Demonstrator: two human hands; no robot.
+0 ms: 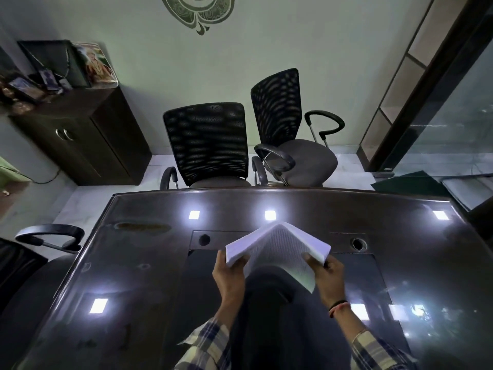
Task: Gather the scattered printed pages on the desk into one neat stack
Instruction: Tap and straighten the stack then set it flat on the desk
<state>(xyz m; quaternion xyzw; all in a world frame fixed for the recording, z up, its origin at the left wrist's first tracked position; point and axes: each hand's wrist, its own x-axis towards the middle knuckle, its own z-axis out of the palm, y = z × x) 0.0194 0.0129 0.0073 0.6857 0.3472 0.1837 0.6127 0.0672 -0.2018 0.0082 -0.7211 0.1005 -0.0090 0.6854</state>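
A stack of white printed pages (280, 244) hangs above the middle of the dark glossy desk (138, 263), bent into a peak with its fold pointing away from me. My left hand (229, 276) grips the stack's left edge. My right hand (324, 273) grips its right edge, thumb on top. A lower corner of the pages droops toward me between the hands. No other loose pages show on the desk.
Two black mesh office chairs (208, 145) (288, 124) stand behind the desk's far edge. Another chair's armrest (50, 235) is at the left. A dark cabinet (85, 134) stands at the back left. Two cable holes (204, 239) (358, 243) sit in the desktop.
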